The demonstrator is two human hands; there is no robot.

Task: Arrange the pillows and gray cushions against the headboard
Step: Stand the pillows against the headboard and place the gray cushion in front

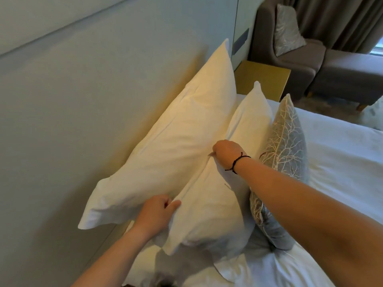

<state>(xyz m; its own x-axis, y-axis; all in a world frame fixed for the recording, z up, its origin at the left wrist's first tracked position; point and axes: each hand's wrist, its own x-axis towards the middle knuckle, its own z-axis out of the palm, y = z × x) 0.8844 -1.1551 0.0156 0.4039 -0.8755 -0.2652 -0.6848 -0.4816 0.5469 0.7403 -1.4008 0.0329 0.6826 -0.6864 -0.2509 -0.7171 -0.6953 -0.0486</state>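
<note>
Here the left hand point(154, 213) and right hand point(224, 152) both pinch the front white pillow point(213, 204). It leans on the big pillow point(176, 141) by the headboard point(72, 100). The gray cushion point(284, 154) seems to touch it.

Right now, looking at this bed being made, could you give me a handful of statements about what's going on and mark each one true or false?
1. Both hands grip the front white pillow. True: the left hand pinches its near corner and the right hand holds its top edge.
2. The back white pillow lies flat on the mattress. False: it leans against the headboard.
3. The gray cushion stands in front of the white pillows, on the mattress side. True.
4. The right wrist is bare. False: it wears a dark bracelet.
5. The armchair in the corner is empty. False: a patterned cushion rests on it.
</note>
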